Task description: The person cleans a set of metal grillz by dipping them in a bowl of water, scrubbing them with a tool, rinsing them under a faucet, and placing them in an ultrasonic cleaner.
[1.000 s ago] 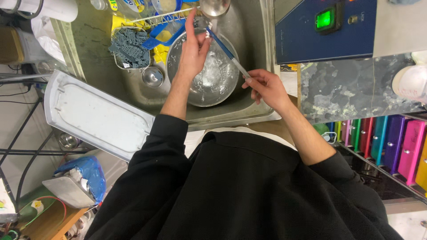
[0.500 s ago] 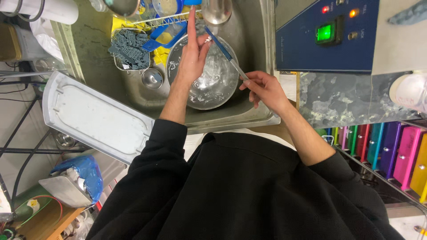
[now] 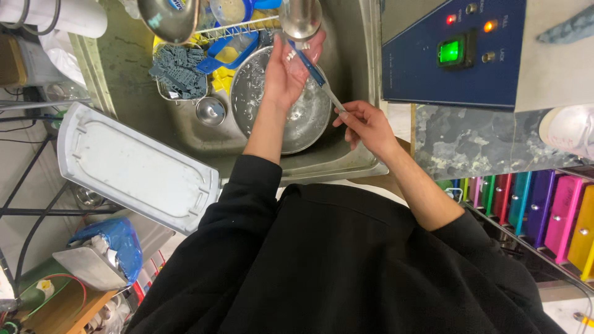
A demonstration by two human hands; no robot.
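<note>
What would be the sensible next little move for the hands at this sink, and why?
Probably rub the left hand along the ladle under its bowl. The right hand holds the ladle's blue handle over the metal bowl in the sink, and white bits sit on the left palm.

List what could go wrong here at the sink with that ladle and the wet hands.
1. The right hand pinches only the far end of the long ladle handle; with wet fingers that grip could slip and drop it into the steel bowl.
2. The left hand sits cupped under the ladle's bowl, so water may splash past the sink rim.
3. The powered blue control box stands right beside the sink; spray might reach it.
</note>
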